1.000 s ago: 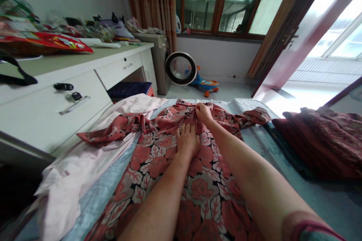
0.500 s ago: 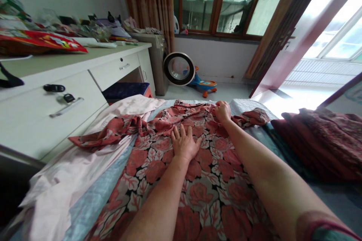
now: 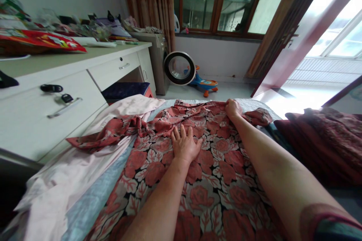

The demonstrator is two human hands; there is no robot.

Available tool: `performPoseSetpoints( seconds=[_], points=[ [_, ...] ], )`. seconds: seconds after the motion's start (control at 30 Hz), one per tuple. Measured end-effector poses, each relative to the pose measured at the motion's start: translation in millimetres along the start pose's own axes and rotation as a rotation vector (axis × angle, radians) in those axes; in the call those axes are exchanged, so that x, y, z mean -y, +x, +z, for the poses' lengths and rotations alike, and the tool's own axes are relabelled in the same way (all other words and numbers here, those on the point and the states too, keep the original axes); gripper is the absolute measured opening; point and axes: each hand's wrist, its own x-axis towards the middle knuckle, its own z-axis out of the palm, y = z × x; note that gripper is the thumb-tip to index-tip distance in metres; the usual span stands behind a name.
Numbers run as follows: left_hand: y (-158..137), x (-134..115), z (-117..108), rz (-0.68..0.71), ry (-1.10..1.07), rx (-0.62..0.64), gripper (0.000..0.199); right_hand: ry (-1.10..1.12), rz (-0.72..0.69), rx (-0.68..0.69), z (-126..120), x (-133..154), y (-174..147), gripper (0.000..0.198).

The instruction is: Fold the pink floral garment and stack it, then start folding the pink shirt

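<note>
Floral garment point(image 3: 203, 192) is lying spread on the pale blue cover point(image 3: 90, 199), running from view centre to 6 o'clock. Left hand point(image 3: 185, 145) is pressing flat on it toward 6 o'clock, fingers spread, while right hand point(image 3: 233, 109) at 3 o'clock is curling at its far edge, fingertips hidden, pinch cannot be told. Pink cloth point(image 3: 65, 180) is lying at 8 o'clock, folded clothes point(image 3: 325, 139) between 3 and 4

From my remote station I count one floral garment point(image 3: 202, 194), two hands point(image 3: 185, 145) point(image 3: 233, 109) on it, one folded pile point(image 3: 325, 143) right of it.
</note>
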Motion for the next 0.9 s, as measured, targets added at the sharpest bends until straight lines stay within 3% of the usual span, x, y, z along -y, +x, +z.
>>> performPoseSetpoints(
  seconds=[0.17,0.3,0.47,0.6,0.7,0.9],
  points=[
    [0.0,0.3,0.6,-0.003,0.005,0.008,0.078,0.017,-0.039,0.042,4.0,-8.2,3.7,0.043],
    [0.0,0.2,1.1,-0.004,0.005,0.012,0.078,-0.018,-0.096,0.109,-10.2,-24.3,9.7,0.047],
    [-0.4,-0.9,-0.9,-0.005,0.013,0.005,0.077,-0.186,-0.207,0.267,-27.8,-43.8,3.6,0.037],
    [-0.5,-1.3,-2.6,-0.010,0.023,0.019,0.077,-0.215,-0.156,0.253,-28.7,-43.5,-9.0,0.028],
    [-0.3,-1.2,-2.6,-0.008,0.022,0.015,0.078,-0.216,-0.111,0.195,-29.1,-40.5,-15.0,0.033],
    [-0.5,-1.5,-3.6,-0.005,0.030,0.024,0.078,-0.208,-0.152,0.105,-33.2,-41.1,-29.3,0.035]
  ],
)
